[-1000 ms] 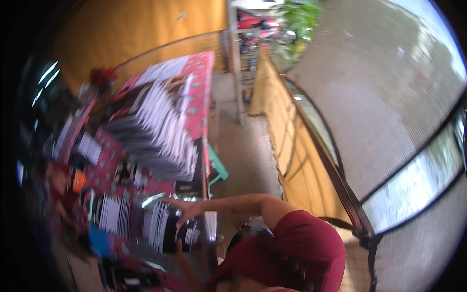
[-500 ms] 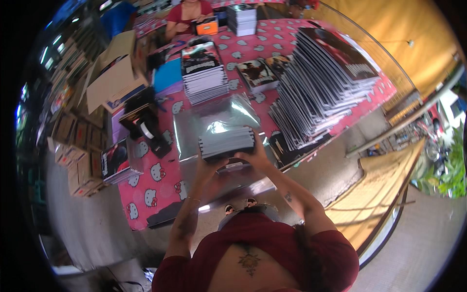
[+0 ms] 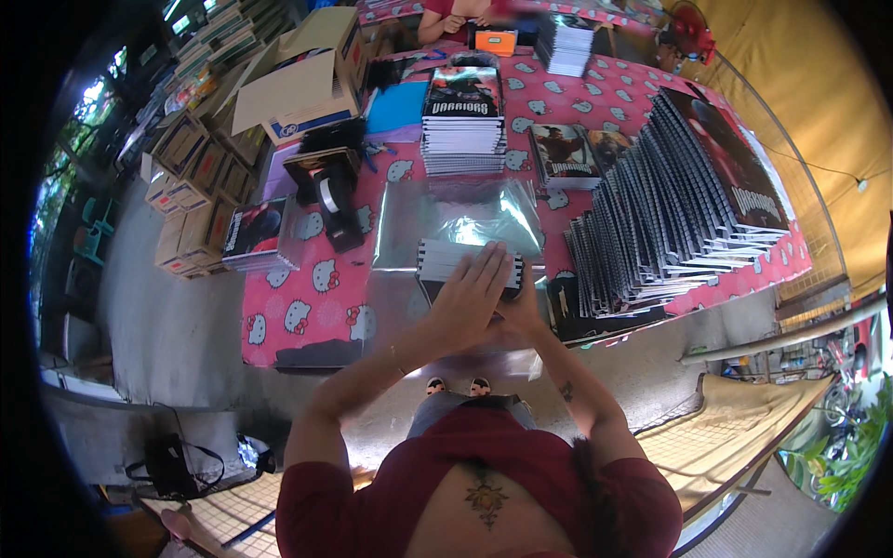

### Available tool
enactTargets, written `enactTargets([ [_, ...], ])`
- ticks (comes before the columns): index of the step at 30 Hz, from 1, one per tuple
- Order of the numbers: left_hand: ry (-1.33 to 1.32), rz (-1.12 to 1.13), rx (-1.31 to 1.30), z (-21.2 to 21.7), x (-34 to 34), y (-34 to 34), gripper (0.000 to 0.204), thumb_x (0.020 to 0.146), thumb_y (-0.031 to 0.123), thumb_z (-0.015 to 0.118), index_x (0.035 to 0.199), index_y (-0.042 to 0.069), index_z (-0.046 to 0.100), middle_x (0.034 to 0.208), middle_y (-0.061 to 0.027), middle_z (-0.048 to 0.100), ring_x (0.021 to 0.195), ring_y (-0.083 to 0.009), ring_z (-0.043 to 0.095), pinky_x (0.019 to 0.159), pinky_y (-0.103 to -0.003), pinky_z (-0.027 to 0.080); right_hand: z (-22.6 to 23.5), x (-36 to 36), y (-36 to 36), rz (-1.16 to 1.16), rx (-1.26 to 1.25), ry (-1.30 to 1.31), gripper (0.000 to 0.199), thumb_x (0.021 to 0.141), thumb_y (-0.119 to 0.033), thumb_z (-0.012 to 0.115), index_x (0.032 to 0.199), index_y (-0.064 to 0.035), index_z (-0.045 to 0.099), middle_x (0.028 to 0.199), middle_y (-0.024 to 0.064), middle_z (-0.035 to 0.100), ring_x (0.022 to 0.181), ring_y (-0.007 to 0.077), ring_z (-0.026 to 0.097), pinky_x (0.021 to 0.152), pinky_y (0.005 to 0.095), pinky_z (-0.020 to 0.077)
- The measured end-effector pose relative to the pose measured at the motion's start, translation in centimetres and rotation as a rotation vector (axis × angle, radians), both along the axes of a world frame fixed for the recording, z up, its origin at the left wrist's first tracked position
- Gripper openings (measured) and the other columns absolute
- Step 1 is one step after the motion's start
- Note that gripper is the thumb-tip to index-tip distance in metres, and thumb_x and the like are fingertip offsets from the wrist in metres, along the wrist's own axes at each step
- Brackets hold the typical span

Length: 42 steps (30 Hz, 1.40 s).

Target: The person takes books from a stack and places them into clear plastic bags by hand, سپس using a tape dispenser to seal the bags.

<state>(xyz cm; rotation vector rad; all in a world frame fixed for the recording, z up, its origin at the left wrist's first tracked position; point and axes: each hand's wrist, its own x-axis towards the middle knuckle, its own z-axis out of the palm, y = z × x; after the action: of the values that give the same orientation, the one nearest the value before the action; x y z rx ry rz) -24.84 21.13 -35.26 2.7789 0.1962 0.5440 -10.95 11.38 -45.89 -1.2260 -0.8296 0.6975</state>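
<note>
A small stack of spiral-bound notebooks (image 3: pixel 435 263) with white page edges is at the table's front edge, before me. My left hand (image 3: pixel 473 296) lies across the stack with its fingers stretched out. Around the stack's right side, my right hand (image 3: pixel 523 307) grips it, with some fingers hidden behind the left hand and the stack. Just beyond lies a pile of clear plastic sheets (image 3: pixel 409 223), shiny with reflected light.
Tall fanned piles of notebooks (image 3: pixel 642 232) lean at the right. A neat notebook stack (image 3: pixel 463 149) stands behind the plastic. On the left are a black tape dispenser (image 3: pixel 337 209), more notebooks (image 3: pixel 253 232) and an open carton (image 3: pixel 298 98). A person (image 3: pixel 456 20) sits across the table.
My left hand has moved from the stack's left side to lie flat across it. My right hand still grips the right side. The whole view has shifted.
</note>
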Motion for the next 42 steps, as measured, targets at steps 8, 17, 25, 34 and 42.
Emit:
enactTargets([
  [8,0.356,0.082,0.272,1.3,1.1,3.7,0.083,0.069,0.053,0.078,0.124,-0.002,0.049,0.119,-0.0228,0.057,0.118,-0.0378,0.055,0.102,-0.048,0.041,-1.9,1.5,0.6,-0.005,0.014,-0.138,0.100,0.062,-0.011,0.093,0.140,-0.0023,0.030,0.119,0.0114,0.056,0.112,0.0202,0.056,0.096,0.0355,0.0479],
  [17,-0.087,0.511,-0.687,0.5,-2.9,6.5,0.079,0.071,0.045,0.085,0.123,-0.004,0.051,0.105,-0.0194,0.068,0.093,-0.0290,0.069,0.080,-0.037,0.054,2.6,5.2,-1.7,-0.073,-0.119,0.132,0.079,0.076,-0.027,0.085,0.137,0.0002,0.044,0.114,0.0062,0.060,0.102,0.0169,0.059,0.086,0.0304,0.0497],
  [25,0.001,0.699,-1.217,-14.1,-1.7,10.3,0.068,0.071,0.050,0.082,0.104,-0.008,0.068,0.092,-0.0174,0.071,0.083,-0.0256,0.071,0.074,-0.035,0.055,-5.1,7.4,1.3,0.062,-0.444,0.501,0.063,0.081,-0.023,0.082,0.131,0.0023,0.052,0.091,0.0009,0.063,0.066,0.0030,0.053,0.056,0.0175,0.0403],
  [34,0.235,0.860,-0.615,-12.8,-0.3,11.2,0.085,0.062,0.079,0.071,0.085,-0.002,0.073,0.080,-0.0172,0.071,0.081,-0.0326,0.071,0.073,-0.042,0.054,-5.4,7.8,3.1,-0.075,-0.582,0.164,0.078,0.071,-0.037,0.088,0.126,0.0098,0.058,0.097,0.0085,0.071,0.081,0.0132,0.064,0.065,0.0265,0.0455],
  [42,-0.138,0.886,-0.603,-15.3,-1.9,10.8,0.076,0.073,0.068,0.072,0.098,-0.004,0.069,0.087,-0.0195,0.070,0.080,-0.0299,0.070,0.070,-0.040,0.053,-6.3,7.1,2.0,-0.068,-0.446,0.071,0.044,0.083,-0.021,0.079,0.116,0.0032,0.063,0.074,-0.0034,0.054,0.061,0.0038,0.049,0.052,0.0184,0.0378],
])
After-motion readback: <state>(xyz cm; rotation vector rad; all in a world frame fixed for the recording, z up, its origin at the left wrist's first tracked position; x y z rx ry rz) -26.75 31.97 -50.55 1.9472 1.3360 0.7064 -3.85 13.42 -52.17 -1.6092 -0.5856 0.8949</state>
